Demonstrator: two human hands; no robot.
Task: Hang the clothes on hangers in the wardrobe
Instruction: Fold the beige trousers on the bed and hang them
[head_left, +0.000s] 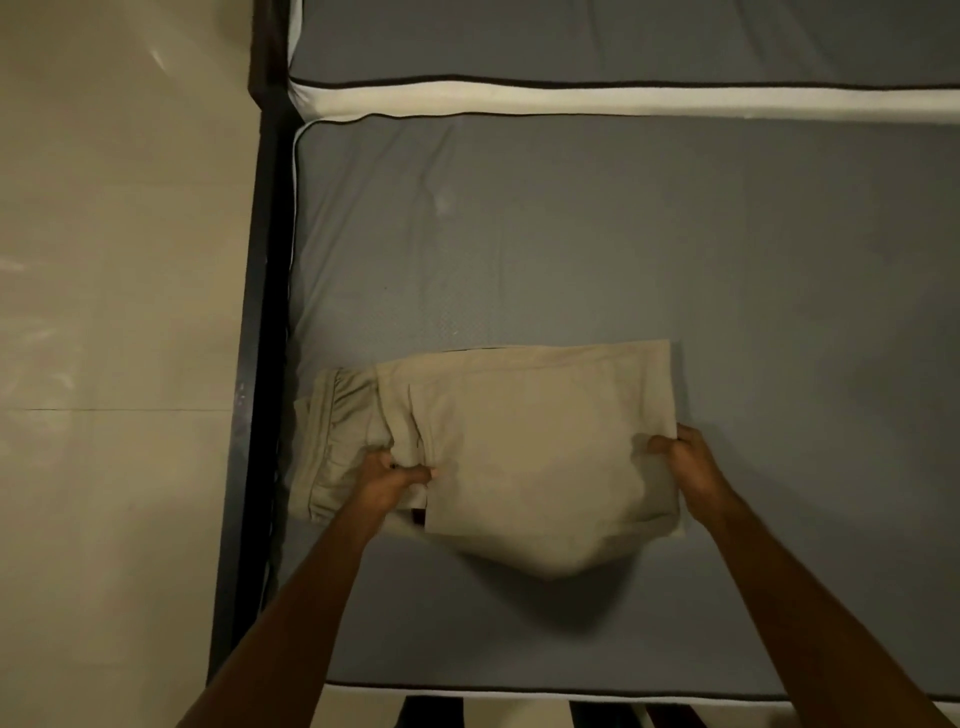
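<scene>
Right now the folded trousers (519, 447) lie crosswise on the bed (675, 234), waistband leftward, the left hand (387, 480) pinching mid-cloth and the right hand (685, 462) gripping the right fold edge.

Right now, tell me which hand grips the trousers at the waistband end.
The left hand: it pinches the folded beige trousers beside the gathered waistband, near the bed's edge. The right hand holds the opposite, plain folded end.

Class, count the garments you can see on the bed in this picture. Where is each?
1. Folded beige trousers lie on the grey mattress near its left edge, gripped by the left hand and right hand. Nothing else shows.
</scene>
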